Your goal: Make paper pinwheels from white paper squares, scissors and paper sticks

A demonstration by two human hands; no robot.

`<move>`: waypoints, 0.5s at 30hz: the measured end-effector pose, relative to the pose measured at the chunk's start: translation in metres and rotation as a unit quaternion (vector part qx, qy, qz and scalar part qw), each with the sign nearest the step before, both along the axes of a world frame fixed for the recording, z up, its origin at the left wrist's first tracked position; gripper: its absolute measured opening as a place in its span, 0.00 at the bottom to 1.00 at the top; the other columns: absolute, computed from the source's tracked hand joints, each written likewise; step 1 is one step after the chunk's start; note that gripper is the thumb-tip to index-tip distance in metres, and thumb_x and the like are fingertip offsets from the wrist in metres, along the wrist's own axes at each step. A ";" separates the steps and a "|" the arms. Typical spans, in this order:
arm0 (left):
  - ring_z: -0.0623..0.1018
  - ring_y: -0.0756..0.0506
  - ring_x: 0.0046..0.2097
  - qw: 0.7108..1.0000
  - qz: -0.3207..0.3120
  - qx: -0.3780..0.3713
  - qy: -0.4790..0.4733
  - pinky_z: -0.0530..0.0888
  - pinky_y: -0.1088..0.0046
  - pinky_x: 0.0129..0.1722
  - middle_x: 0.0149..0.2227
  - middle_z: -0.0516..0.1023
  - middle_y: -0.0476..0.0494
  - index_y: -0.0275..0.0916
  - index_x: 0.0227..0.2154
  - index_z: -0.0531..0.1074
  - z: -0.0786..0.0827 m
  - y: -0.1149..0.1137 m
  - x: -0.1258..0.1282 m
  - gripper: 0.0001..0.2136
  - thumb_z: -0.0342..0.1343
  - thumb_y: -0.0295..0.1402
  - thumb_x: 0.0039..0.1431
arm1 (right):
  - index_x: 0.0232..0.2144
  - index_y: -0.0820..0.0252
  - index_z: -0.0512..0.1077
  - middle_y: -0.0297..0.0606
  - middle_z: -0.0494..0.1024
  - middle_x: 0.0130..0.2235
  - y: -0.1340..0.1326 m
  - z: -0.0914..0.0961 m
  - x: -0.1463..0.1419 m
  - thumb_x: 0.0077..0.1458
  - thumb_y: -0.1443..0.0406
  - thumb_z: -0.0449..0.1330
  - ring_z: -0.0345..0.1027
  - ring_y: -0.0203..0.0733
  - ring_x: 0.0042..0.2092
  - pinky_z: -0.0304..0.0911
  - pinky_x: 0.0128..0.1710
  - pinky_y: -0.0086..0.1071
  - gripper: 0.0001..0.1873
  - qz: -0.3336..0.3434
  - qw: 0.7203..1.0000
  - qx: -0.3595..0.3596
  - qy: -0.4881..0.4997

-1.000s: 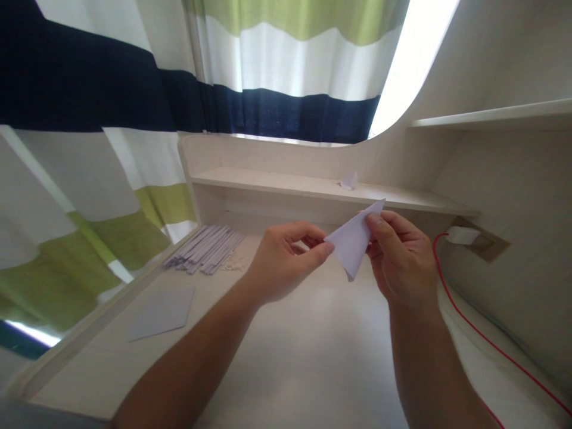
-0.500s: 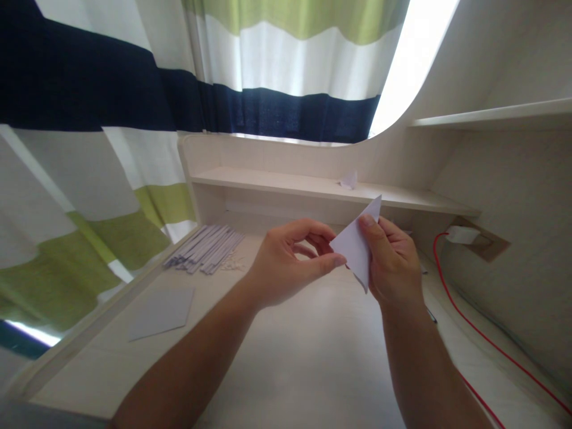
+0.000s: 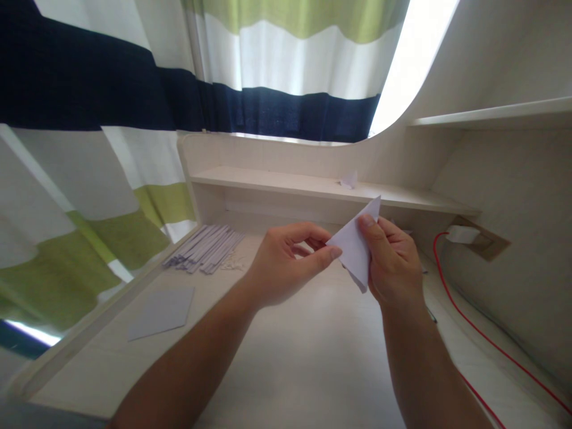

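Note:
A folded white paper triangle (image 3: 356, 245) hangs in the air above the desk, held between both hands. My left hand (image 3: 286, 262) pinches its left corner between thumb and forefinger. My right hand (image 3: 393, 265) grips the right side, thumb pressed on the upper face near the top point. The paper's lower tip points down past my right palm.
A flat grey paper sheet (image 3: 161, 312) lies on the pale desk (image 3: 286, 357) at the left. A bundle of folded paper strips (image 3: 204, 248) lies behind it. A small folded paper piece (image 3: 349, 179) sits on the low shelf. A red cable (image 3: 469, 325) runs from a wall plug (image 3: 462, 235).
The paper has turned from a flatter tilt to stand more upright. My right hand moved slightly left and closer to my left hand, whose pinch stays at the corner.

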State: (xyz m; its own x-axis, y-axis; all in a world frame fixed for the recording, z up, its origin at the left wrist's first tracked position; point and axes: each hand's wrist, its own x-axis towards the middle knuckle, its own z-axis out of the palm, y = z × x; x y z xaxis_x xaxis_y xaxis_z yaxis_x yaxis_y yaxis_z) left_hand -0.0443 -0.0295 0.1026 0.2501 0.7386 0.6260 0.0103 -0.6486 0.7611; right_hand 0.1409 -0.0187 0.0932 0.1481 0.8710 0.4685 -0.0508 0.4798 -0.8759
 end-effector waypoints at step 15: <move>0.85 0.47 0.35 1.000 -0.016 0.016 -0.003 0.82 0.74 0.35 0.34 0.88 0.45 0.39 0.35 0.85 0.000 -0.001 0.000 0.04 0.71 0.34 0.60 | 0.24 0.56 0.71 0.29 0.67 0.19 -0.001 -0.001 0.001 0.55 0.44 0.72 0.56 0.32 0.18 0.46 0.14 0.27 0.26 -0.003 1.000 -0.007 0.019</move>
